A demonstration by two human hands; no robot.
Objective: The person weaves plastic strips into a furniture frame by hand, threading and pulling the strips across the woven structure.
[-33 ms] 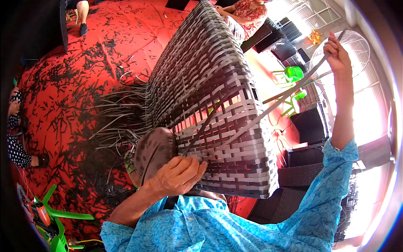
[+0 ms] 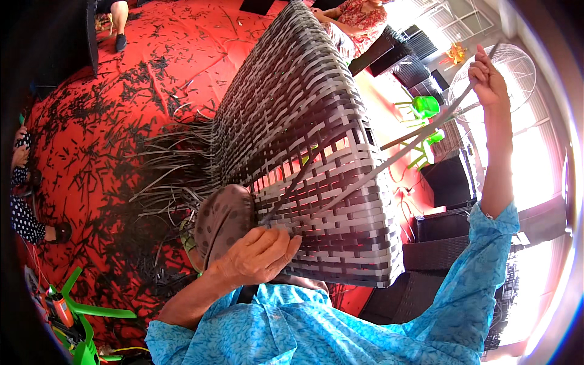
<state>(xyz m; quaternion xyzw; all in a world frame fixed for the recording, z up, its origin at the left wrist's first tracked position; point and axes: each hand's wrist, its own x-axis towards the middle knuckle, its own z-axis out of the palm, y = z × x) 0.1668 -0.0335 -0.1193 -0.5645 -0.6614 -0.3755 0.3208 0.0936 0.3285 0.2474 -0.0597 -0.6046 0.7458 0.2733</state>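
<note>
A large woven panel of grey and dark brown flat strips [image 2: 286, 103] stands tilted in front of me, with an open gap in the weave at its lower middle. My right hand [image 2: 490, 79] is raised high at the right, its fingers closed on a long grey weaving strip [image 2: 389, 163] that runs slanting down to the woven side. At the near lower corner of the gap, my left hand [image 2: 260, 252] is closed around the lower end of a dark weaving strip [image 2: 298, 178]. Its fingertips are partly hidden.
Loose strip ends [image 2: 173, 158] fan out left of the panel. Dark scraps litter the red floor covering [image 2: 201, 36]. A spotted brown cushion-like piece [image 2: 225, 219] lies by my left wrist. Green stools [image 2: 426, 107], a fan [image 2: 517, 73] and other people [image 2: 359, 24] are around.
</note>
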